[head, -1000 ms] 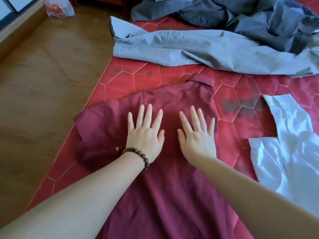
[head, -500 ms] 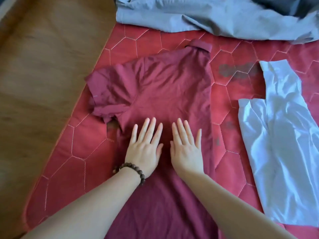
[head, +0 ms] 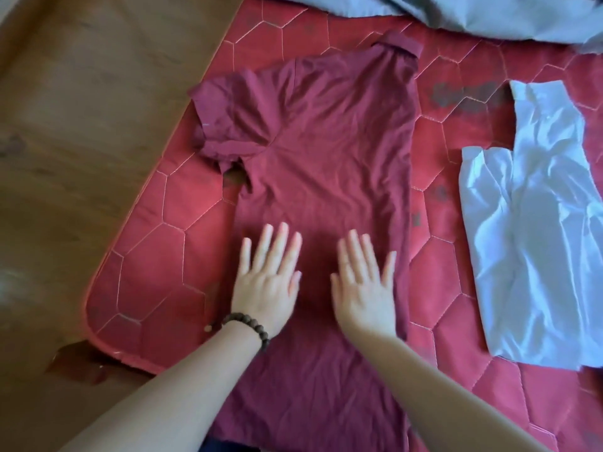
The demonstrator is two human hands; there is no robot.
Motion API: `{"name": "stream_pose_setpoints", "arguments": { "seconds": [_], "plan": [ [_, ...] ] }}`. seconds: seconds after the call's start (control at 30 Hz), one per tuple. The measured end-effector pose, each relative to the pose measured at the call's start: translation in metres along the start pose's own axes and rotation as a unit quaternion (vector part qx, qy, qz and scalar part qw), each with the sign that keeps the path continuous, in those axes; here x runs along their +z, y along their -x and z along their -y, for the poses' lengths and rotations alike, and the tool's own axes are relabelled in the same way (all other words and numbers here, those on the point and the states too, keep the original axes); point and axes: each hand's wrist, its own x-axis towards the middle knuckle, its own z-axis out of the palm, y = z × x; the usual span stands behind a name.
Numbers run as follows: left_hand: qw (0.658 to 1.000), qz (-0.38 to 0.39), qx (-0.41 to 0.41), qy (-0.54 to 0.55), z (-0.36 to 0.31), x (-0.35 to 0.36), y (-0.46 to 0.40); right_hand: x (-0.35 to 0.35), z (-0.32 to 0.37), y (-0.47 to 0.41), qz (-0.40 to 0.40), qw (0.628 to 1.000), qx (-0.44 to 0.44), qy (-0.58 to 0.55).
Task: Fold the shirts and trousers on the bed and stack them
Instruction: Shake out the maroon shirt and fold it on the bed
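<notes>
Starting at the left of the frame, the wooden floor (head: 81, 158) runs down beside the bed (head: 156, 272), whose red quilted cover now shows its rounded lower-left corner, which was cut off half a second ago. Your left hand (head: 266, 285), with a bead bracelet (head: 248, 324) at the wrist, lies flat on the maroon shirt (head: 326, 141) at centre frame, grip wide with the fingers straight and spread. Your right hand (head: 365, 285) lies flat beside it on the same shirt, fingers also straight, holding nothing. Both hands have slid down the shirt toward its hem since a second ago, when they pressed near the chest, and the gap between them is wider. The shirt's left sleeve stays bunched, its collar at upper centre. The white shirt (head: 535, 223) lies apart at right; the grey garment (head: 473, 17) crosses the upper edge.
</notes>
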Motion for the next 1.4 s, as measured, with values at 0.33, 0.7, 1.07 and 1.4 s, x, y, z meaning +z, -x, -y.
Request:
{"name": "stream_pose_setpoints", "arguments": {
  "seconds": [0.33,0.7,1.07,1.4],
  "plan": [
    [0.999,0.04,-0.018,-0.026,0.038,0.018,0.078,0.013,-0.04,0.098,0.061,0.997,0.042,0.035],
    [0.995,0.063,0.075,0.017,-0.027,0.026,0.153,0.033,0.062,0.168,0.029,0.999,-0.009,-0.023],
    [0.995,0.092,-0.047,0.008,0.038,0.014,0.192,0.019,0.007,0.211,0.083,0.987,0.139,0.021],
    [0.988,0.072,-0.127,0.049,0.038,-0.033,0.108,-0.012,0.048,0.088,0.056,0.994,0.086,-0.04]
  ]
}}
